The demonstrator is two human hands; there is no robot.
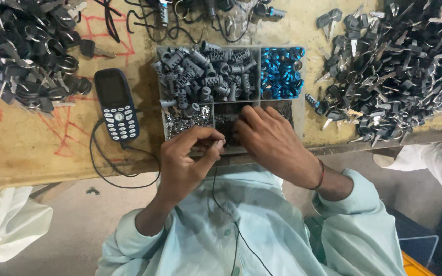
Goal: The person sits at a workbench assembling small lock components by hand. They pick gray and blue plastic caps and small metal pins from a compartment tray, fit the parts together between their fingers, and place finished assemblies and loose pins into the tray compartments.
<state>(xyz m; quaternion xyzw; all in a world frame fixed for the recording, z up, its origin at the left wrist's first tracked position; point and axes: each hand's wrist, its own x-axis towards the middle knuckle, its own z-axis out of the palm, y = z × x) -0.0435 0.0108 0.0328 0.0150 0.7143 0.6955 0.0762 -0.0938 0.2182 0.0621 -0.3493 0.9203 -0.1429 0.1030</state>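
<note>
A worker's two hands met over a clear plastic tray [303, 92] on a scuffed wooden tabletop [26, 148] marked with red scribbles. The tray had at least five compartments. At its 11 o'clock, the largest held a heap of grey ribbed cylinders [208, 71], too many to count. At 1 o'clock, a smaller one held shiny blue rings [281, 71]. Along the near row, the 7 o'clock compartment held small silvery bits [185, 120]; the two beside it held fine dark parts [285, 107], partly hidden by the hands.

The left hand [182, 163] sat at the tray's near edge, its grip pinched together on a small silvery piece [220, 145], too small to make out. The right hand [272, 143] lay over the middle near compartment, fingers [249, 117] curled down into it; whether its grip was closed on anything could not be told.

One dark blue keypad phone [117, 104] lay at the tray's 9 o'clock, a black cable [103, 171] looping from it. Piles of black-headed keys [390, 71] covered the tabletop at 3 o'clock; another heap of dark keys and rings [24, 56] lay at 10 o'clock.
</note>
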